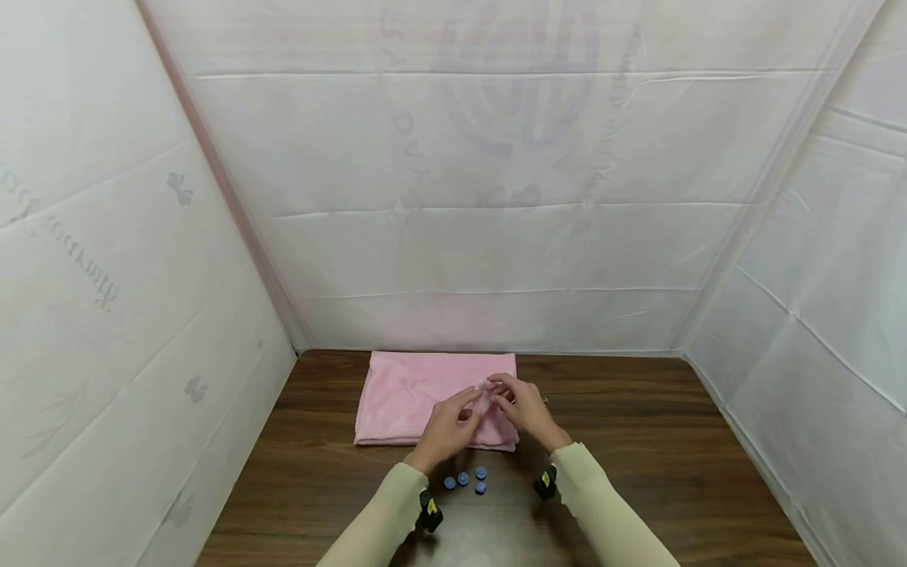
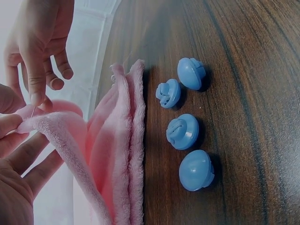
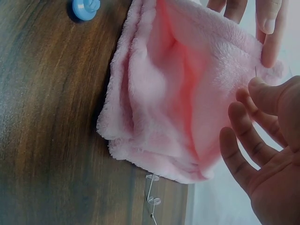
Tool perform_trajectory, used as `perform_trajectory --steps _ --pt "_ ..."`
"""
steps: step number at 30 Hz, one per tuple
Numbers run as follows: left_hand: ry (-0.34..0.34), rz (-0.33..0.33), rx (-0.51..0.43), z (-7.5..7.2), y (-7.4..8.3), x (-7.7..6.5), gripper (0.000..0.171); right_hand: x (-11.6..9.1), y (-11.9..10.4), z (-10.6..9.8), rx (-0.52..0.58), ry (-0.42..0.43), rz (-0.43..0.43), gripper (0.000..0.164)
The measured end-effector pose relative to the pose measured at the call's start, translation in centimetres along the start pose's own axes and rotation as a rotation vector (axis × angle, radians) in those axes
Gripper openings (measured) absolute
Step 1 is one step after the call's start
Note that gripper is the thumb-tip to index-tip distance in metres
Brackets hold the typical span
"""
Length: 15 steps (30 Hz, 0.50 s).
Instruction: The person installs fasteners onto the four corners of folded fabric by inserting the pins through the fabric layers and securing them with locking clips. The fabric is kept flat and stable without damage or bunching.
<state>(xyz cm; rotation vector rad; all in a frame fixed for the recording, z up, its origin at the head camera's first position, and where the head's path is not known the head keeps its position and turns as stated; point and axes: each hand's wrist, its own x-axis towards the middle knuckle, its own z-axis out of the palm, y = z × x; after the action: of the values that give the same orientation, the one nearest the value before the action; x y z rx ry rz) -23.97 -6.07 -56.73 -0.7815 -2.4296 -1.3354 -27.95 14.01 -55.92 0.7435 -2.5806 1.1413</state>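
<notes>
A folded pink fleece blanket (image 1: 418,394) lies on the table, its near right corner lifted between the two hands. My left hand (image 1: 446,429) grips the raised edge between thumb and fingers, seen also in the left wrist view. Opposite it, my right hand (image 1: 524,405) pinches a thin metal pin (image 3: 256,71) between thumb and forefinger, right at the fleece. The far end of the pin is hidden by cloth and fingers. Several blue mushroom-shaped blanket clips (image 2: 183,131) lie loose on the wood, nearer than the blanket.
Small clear plastic pieces on a thin metal wire (image 3: 153,200) lie by the blanket's right side in the right wrist view. The dark wooden table (image 1: 638,441) is bounded by white fabric walls (image 1: 496,252) at the back and both sides.
</notes>
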Motion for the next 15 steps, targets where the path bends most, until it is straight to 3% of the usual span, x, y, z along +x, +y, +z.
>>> perform_trajectory --steps 15 --pt "-0.02 0.002 0.01 -0.09 0.19 -0.18 0.043 0.33 -0.81 0.17 -0.058 -0.033 -0.012 0.034"
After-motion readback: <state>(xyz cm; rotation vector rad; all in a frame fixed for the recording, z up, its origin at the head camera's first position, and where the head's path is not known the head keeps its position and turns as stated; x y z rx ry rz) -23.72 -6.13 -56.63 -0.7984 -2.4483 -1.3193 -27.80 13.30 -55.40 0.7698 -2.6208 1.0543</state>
